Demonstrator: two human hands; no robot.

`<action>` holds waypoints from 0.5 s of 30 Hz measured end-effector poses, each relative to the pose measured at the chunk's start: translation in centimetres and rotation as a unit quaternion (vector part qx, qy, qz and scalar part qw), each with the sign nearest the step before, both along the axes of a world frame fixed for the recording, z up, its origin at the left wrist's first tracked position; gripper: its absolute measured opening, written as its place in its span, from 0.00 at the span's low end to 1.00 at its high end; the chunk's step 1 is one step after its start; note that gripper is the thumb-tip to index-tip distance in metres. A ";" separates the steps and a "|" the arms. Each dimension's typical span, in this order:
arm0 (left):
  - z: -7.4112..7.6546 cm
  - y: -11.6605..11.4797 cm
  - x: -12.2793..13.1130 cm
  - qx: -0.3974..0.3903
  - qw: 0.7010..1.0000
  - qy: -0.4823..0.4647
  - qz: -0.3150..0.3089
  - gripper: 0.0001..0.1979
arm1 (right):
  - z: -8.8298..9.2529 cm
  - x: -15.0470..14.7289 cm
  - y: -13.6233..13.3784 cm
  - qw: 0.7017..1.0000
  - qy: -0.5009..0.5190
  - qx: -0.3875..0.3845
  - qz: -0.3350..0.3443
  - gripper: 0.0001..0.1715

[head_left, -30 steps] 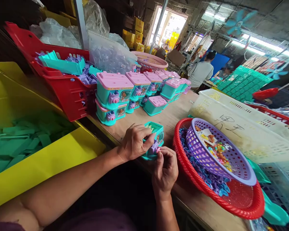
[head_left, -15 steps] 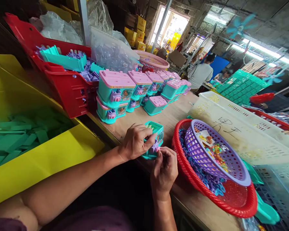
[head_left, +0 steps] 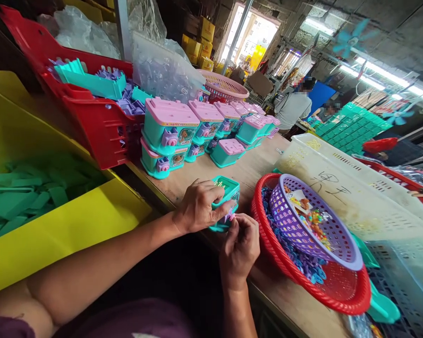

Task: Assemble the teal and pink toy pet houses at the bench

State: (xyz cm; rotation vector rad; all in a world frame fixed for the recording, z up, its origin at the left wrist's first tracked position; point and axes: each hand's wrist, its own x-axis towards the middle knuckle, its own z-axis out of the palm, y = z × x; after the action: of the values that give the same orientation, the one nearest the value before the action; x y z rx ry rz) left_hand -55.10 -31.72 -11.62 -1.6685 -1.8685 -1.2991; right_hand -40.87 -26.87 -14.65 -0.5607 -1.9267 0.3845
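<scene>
My left hand (head_left: 198, 206) is closed around an open teal toy box (head_left: 227, 189) that rests on the wooden table (head_left: 254, 173). My right hand (head_left: 240, 244) pinches a small pink and purple part (head_left: 230, 217) against the box's front face. Just to the right stands a red basket (head_left: 341, 293) with blue and purple parts, and a purple basket (head_left: 338, 244) of small colourful pieces sits inside it.
Finished teal boxes with pink lids (head_left: 169, 129) are stacked behind my hands. A red crate (head_left: 91, 122) of parts and a yellow bin (head_left: 70, 225) of teal pieces lie left. A white crate (head_left: 356, 188) lies right. A person (head_left: 292, 108) stands far back.
My hands have stayed on the teal box, my right fingers shifting slightly on the small part. The view has drifted a little.
</scene>
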 end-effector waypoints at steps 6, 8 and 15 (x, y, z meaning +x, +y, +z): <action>0.7 -0.6 -0.1 -0.033 0.999 0.003 -0.019 0.17 | 0.0 0.0 0.0 1.000 0.008 -0.014 0.013 0.04; 0.7 -0.6 -0.1 -0.037 0.999 0.003 -0.016 0.16 | -0.1 0.0 0.0 0.999 0.013 -0.030 0.020 0.04; 0.7 -0.6 -0.1 -0.032 0.999 0.006 -0.012 0.17 | -0.5 0.1 0.0 0.996 0.034 -0.063 0.051 0.04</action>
State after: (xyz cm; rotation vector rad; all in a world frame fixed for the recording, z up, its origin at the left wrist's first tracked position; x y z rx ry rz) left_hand -55.18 -32.28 -10.95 -1.7310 -1.9092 -1.2480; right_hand -40.81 -26.88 -15.13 -0.5248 -1.8791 0.5880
